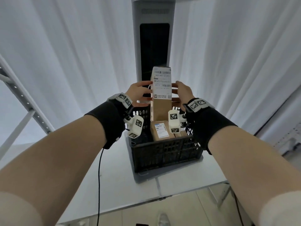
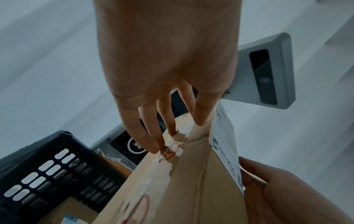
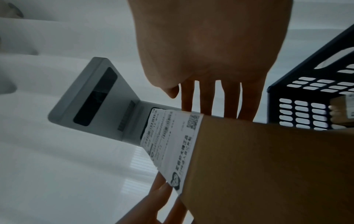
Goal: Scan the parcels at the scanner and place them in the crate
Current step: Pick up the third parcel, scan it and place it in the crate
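Observation:
A tall brown cardboard parcel (image 1: pixel 162 95) stands upright above the black crate (image 1: pixel 166 150), its white barcode label facing me. My left hand (image 1: pixel 140 93) grips its left side, fingertips (image 2: pixel 173 133) on the taped seam. My right hand (image 1: pixel 180 92) grips the right side, its fingers (image 3: pixel 210 103) reaching behind the box. The grey scanner tower (image 1: pixel 154 51) with its dark panel rises just behind the parcel. The wrist views show the parcel (image 2: pixel 191 181) (image 3: pixel 268 166) below the scanner head (image 2: pixel 268 72) (image 3: pixel 91 97). Other labelled parcels (image 1: pixel 160 130) lie inside the crate.
The crate stands on a white table (image 1: pixel 114 160), right against the scanner's base. A grey metal shelf frame (image 1: pixel 19 98) slants along the left. White curtains hang behind. A black cable (image 1: pixel 99 176) hangs from my left wrist over the table's front edge.

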A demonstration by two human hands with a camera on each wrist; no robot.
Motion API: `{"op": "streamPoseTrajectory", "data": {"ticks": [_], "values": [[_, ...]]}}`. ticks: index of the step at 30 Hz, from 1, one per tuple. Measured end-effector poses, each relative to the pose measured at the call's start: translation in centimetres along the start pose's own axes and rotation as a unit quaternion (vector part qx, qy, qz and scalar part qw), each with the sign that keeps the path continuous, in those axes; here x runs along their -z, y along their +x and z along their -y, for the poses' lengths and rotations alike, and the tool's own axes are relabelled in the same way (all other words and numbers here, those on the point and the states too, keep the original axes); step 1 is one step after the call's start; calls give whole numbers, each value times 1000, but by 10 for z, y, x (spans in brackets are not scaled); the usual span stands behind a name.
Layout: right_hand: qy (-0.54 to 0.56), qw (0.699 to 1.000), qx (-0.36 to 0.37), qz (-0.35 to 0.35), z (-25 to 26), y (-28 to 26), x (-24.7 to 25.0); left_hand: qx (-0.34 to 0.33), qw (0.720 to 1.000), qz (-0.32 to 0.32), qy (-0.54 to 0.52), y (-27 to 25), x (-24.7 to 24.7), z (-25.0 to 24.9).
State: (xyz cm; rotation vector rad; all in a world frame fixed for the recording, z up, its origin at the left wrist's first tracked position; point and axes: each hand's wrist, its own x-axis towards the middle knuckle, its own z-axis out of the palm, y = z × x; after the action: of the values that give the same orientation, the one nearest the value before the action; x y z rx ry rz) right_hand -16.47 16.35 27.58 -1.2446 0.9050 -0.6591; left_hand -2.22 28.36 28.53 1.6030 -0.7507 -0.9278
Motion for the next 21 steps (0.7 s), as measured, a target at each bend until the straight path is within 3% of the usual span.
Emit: {"op": "streamPoseTrajectory", "data": {"ticks": [5, 11, 17, 21], "values": [[-22, 999, -42, 6, -21, 47, 9, 26, 999, 26, 31, 37, -3, 22], [-69, 994, -82, 16, -55, 116, 1, 86, 996, -16, 31, 88, -5, 53], [-159, 981, -95, 52, -123, 210, -9, 170, 985, -36, 18, 138, 2, 98], [-176, 967, -159, 94, -169, 251, -17, 238, 970, -58, -11, 165, 1, 134]]}}
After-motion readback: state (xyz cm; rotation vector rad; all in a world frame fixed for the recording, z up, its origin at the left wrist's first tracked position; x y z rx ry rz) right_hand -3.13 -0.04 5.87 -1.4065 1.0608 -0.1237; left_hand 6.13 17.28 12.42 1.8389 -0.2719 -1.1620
